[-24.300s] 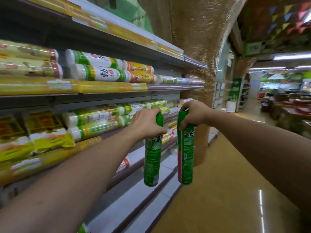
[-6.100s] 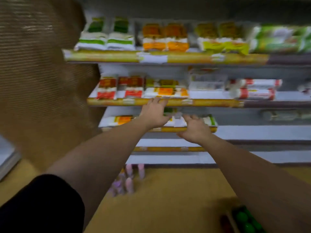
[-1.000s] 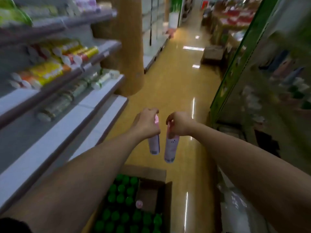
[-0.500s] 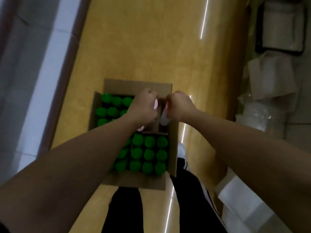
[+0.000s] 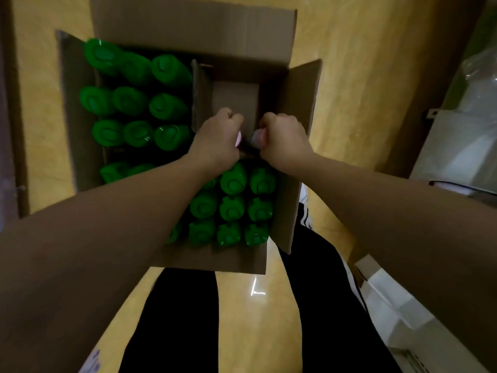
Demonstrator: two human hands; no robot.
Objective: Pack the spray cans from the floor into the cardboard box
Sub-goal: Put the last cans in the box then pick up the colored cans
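Bottom of the frame is just black trousers [image 5: 188, 319] and two forearms reaching down into the cardboard box [image 5: 188, 30], which sits on a glossy yellowish floor [image 5: 363, 76]. Lower right of the box is a tight grid of green-capped cans [image 5: 231, 208], with round, shiny plastic tops. Just above them, mid-frame, the left hand [image 5: 215, 141] is fisted round a pink-capped can [image 5: 238, 139] and the right hand [image 5: 285, 141] round a second can [image 5: 255, 137]; only the caps peek out. Both hang over the empty cell [image 5: 234, 98] right of the corrugated divider [image 5: 200, 95]. I'd guess these are stiff, smooth, lightish tins, a bit slippery, so grab the shoulder under the cap, not the cap itself, which might pop. More green-capped ones [image 5: 129, 100] fill the upper left.
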